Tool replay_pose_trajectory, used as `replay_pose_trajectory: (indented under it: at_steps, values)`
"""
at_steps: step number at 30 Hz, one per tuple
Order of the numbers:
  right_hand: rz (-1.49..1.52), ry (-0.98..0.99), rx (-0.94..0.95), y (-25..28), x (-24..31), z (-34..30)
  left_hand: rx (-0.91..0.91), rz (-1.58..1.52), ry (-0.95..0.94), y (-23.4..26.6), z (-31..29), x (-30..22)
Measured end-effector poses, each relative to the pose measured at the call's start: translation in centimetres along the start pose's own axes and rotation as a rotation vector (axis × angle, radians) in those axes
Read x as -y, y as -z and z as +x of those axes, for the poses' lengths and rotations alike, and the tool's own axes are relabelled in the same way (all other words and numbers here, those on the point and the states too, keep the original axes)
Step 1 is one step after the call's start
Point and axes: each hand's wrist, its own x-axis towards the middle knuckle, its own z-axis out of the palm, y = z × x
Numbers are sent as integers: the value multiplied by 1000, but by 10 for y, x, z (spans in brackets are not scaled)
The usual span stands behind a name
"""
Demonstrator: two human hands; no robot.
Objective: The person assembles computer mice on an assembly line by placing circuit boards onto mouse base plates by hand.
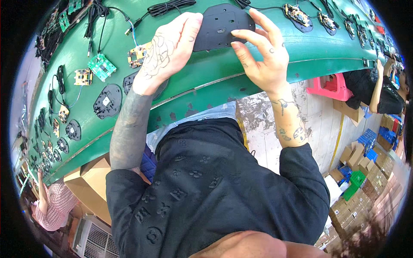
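Green counter, a long belt curving across the upper frame, carries rows of parts. The person's black jacket fills the lower middle, with cardboard boxes stacked on the floor at right and a pink stool just past the counter edge. Black plastic plate sits at top centre on the counter, gripped from both sides. Left hand has its grip clenched on the plate's left edge, fingers over the rim. Right hand holds the plate's right edge, thumb and fingertips touching its face. A green circuit board and a yellow one lie left of the left hand, black cables above.
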Motion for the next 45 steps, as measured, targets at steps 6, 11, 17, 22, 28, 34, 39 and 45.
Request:
replay_pose_trajectory:
  at_steps: [6, 11, 17, 22, 28, 34, 39, 45]
  values:
    - [-110, 48, 53, -3, 11, 8, -52, -35, -12, 0, -2, 6]
    - [-130, 51, 6, -10, 20, 15, -68, 4, 12, 1, -4, 0]
    - [-54, -65, -3, -14, 36, 16, -253, 75, -94, -18, -13, 1]
    - [57, -160, 55, -19, 27, 12, -333, -19, -88, -23, -15, -3]
    - [-2, -36, 55, -20, 23, 22, -337, -94, -61, -20, -16, 6]
    - [-25, 31, 38, -21, 17, 21, -261, -95, 41, -15, -19, 6]
    - [-90, 35, 92, -18, 21, 26, -343, -82, -73, -18, -20, 7]
    - [35, -1, 121, -15, 33, 29, -324, -127, -40, -11, -23, 7]
